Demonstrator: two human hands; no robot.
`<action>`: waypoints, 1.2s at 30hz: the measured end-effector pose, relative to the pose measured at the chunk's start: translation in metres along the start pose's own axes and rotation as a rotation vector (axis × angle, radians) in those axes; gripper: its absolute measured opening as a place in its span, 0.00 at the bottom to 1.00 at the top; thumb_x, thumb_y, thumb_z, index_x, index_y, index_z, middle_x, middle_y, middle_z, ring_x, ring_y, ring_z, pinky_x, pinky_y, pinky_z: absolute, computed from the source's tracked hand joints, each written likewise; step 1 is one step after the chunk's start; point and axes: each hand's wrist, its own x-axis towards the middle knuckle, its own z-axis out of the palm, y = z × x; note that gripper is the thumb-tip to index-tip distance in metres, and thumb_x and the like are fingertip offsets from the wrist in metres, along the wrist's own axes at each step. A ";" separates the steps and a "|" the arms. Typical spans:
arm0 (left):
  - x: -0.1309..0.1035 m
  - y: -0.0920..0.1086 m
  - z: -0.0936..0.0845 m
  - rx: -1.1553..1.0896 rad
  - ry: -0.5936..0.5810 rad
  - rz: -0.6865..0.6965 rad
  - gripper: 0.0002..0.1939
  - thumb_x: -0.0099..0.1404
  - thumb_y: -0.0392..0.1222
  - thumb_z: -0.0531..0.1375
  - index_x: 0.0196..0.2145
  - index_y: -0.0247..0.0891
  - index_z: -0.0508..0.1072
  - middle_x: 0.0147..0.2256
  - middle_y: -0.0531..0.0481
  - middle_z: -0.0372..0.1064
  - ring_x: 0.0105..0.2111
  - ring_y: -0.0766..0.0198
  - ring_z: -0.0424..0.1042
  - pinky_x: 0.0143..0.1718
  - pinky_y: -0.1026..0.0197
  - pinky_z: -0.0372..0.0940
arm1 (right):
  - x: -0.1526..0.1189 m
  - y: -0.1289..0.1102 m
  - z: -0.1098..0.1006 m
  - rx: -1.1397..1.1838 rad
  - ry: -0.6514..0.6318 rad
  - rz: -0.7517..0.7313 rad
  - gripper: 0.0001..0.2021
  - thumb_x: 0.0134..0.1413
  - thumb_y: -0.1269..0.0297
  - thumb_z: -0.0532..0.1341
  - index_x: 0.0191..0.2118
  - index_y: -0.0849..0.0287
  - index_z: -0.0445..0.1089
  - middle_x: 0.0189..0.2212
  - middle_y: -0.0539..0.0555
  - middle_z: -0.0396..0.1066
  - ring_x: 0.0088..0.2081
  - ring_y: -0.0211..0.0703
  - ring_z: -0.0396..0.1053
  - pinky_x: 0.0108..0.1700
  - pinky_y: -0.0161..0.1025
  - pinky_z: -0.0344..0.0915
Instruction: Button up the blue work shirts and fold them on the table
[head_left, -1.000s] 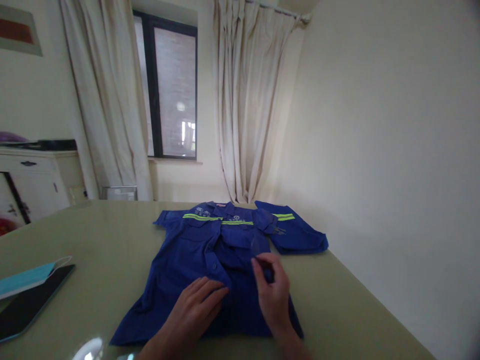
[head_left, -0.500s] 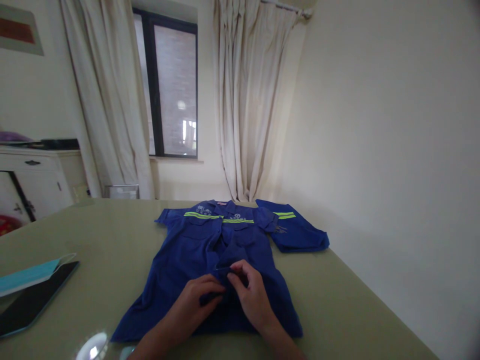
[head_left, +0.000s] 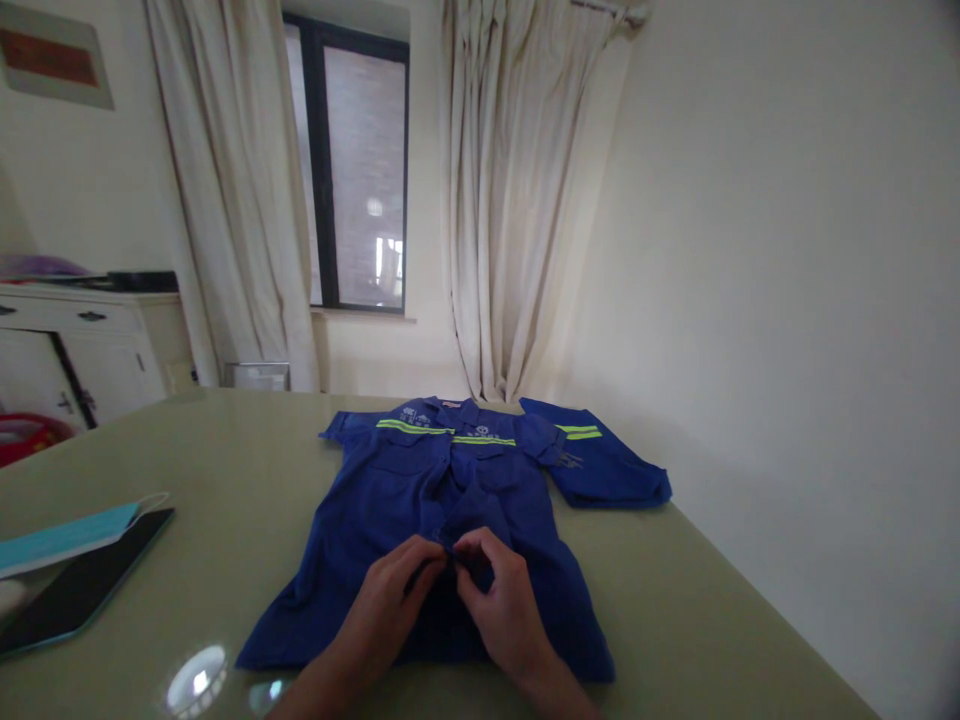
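A blue short-sleeved work shirt (head_left: 390,500) lies front up on the table, its collar toward the far edge and yellow-green stripes across the chest. My left hand (head_left: 401,590) pinches the shirt's front opening with thumb and forefinger. Right beside it, my right hand (head_left: 499,590) pinches the other front edge, and the fingertips of both hands nearly meet. Whether a button sits between them is hidden by the fingers. Below the chest the front placket is bunched and slightly raised.
A folded blue garment (head_left: 611,465) with a matching stripe lies at the shirt's right. On the left, a light blue face mask (head_left: 75,538) rests partly over a dark flat tablet-like object (head_left: 90,590). The greenish table (head_left: 225,480) meets a wall at right.
My left hand has moved up and inward to the front edge, bringing its fingertips against those of my right hand. The camera view has turned slightly left.
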 end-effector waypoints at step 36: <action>0.005 -0.011 -0.003 -0.232 -0.054 -0.234 0.11 0.58 0.32 0.58 0.39 0.39 0.75 0.35 0.52 0.77 0.36 0.60 0.74 0.40 0.62 0.67 | 0.006 0.007 0.003 -0.083 -0.068 -0.044 0.06 0.58 0.72 0.63 0.37 0.56 0.77 0.33 0.51 0.75 0.37 0.42 0.72 0.39 0.35 0.63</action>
